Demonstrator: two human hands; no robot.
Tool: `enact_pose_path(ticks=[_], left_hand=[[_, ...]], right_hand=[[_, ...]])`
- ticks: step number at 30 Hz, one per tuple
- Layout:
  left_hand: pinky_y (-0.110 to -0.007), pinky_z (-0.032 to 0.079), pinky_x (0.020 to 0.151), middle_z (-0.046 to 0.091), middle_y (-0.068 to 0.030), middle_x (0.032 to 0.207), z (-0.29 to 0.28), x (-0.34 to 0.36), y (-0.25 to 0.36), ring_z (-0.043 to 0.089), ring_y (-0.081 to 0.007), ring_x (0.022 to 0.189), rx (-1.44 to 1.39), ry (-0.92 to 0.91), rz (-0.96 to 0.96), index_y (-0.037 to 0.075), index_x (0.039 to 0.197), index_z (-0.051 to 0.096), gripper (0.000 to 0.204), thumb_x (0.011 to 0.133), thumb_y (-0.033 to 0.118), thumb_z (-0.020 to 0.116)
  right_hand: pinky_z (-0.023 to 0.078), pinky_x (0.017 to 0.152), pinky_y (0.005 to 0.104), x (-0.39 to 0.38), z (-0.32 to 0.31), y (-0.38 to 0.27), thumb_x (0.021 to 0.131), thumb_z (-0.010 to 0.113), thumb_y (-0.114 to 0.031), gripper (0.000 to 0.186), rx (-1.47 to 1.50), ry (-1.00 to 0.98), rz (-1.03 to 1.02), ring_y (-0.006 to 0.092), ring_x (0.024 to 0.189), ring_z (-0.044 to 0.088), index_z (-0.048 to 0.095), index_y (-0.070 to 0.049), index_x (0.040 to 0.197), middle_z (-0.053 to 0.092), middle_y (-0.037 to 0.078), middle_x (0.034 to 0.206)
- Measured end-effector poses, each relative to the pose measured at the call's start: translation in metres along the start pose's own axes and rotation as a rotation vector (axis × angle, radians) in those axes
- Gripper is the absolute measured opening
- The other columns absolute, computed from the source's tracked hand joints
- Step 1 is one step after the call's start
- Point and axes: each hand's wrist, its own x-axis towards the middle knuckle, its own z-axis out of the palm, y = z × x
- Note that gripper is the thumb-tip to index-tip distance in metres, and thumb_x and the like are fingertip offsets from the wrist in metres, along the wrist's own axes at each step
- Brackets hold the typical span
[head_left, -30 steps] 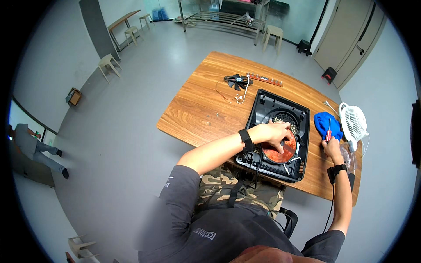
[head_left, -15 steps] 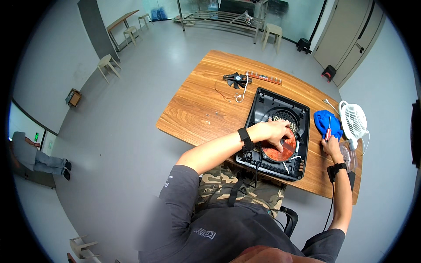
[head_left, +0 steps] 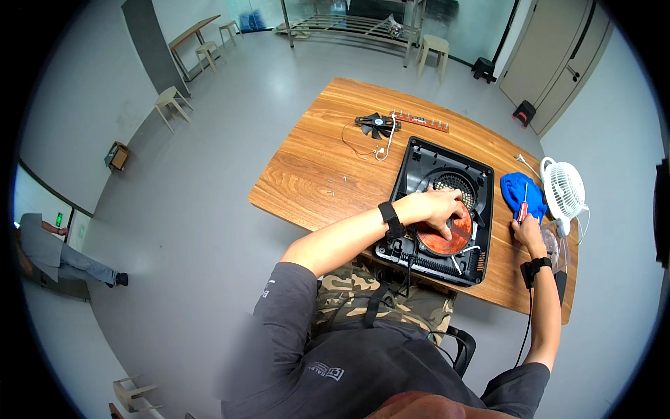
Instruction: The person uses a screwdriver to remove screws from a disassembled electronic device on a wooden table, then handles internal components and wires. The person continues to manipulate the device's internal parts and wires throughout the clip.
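A black, open appliance casing (head_left: 414,162), like the lower half of an induction cooker, lies on the wooden table in front of me. Inside its near half sits a round copper coil (head_left: 441,246). My left hand (head_left: 444,209) reaches over the coil from the left and grips it, with bent fingers toward its far edge and the thumb on its face. At the table's right side, my right hand (head_left: 528,232) is closed round the red-and-white handle of a screwdriver (head_left: 523,211). Its shaft points away from me over a crumpled blue cloth (head_left: 514,187).
Beyond the casing lie a small black cooling fan (head_left: 377,127) with wires and an orange strip holding upright bits (head_left: 427,123). Small screws (head_left: 331,193) are scattered left. A white fan (head_left: 560,187) and a clear plastic container (head_left: 562,250) stand right. Another person (head_left: 49,248) is far left.
My hands hold almost the same places, on the coil and the screwdriver. The person at the far left has shifted their legs to the right.
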Motion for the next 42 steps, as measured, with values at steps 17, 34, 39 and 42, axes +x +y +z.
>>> enact_pose_path(ticks=[17, 34, 39, 42], left_hand=[[-0.065, 0.048, 0.097, 0.045, -0.0129, 0.144, -0.002, 0.0, 0.002, 0.045, -0.0375, 0.134, 0.002, -0.007, 0.006, 0.017, 0.134, 0.066, 0.078, 0.067, 0.049, 0.09], [-0.064, 0.048, 0.095, 0.046, -0.0128, 0.143, 0.0, 0.001, -0.002, 0.044, -0.0375, 0.134, 0.005, -0.006, -0.005, 0.019, 0.133, 0.067, 0.077, 0.066, 0.048, 0.091], [-0.062, 0.048, 0.097, 0.044, -0.0139, 0.146, 0.0, 0.0, 0.001, 0.043, -0.0372, 0.136, 0.008, -0.002, 0.002, 0.019, 0.134, 0.067, 0.078, 0.066, 0.048, 0.091], [-0.061, 0.047, 0.1, 0.044, -0.0148, 0.147, 0.002, 0.0, -0.001, 0.042, -0.0367, 0.138, 0.002, 0.009, 0.013, 0.017, 0.133, 0.067, 0.077, 0.067, 0.048, 0.09]], right_hand=[[0.057, 0.082, 0.0541, 0.005, 0.018, 0.016, 0.087, 0.076, -0.034, 0.055, -0.036, -0.02, 0.022, 0.0523, 0.094, 0.068, 0.057, 0.013, 0.107, 0.068, 0.038, 0.096], [0.055, 0.087, 0.0546, 0.004, 0.022, 0.006, 0.096, 0.063, -0.044, 0.061, -0.102, -0.113, 0.077, 0.053, 0.099, 0.066, 0.045, 0.01, 0.119, 0.067, 0.038, 0.104], [0.054, 0.09, 0.0553, 0.005, 0.028, 0.011, 0.098, 0.06, -0.045, 0.061, -0.101, -0.157, 0.11, 0.0522, 0.103, 0.066, 0.042, 0.008, 0.122, 0.066, 0.038, 0.108], [0.053, 0.09, 0.0555, 0.009, 0.031, 0.014, 0.098, 0.061, -0.045, 0.061, -0.107, -0.165, 0.11, 0.0528, 0.104, 0.065, 0.041, 0.008, 0.122, 0.065, 0.039, 0.108]])
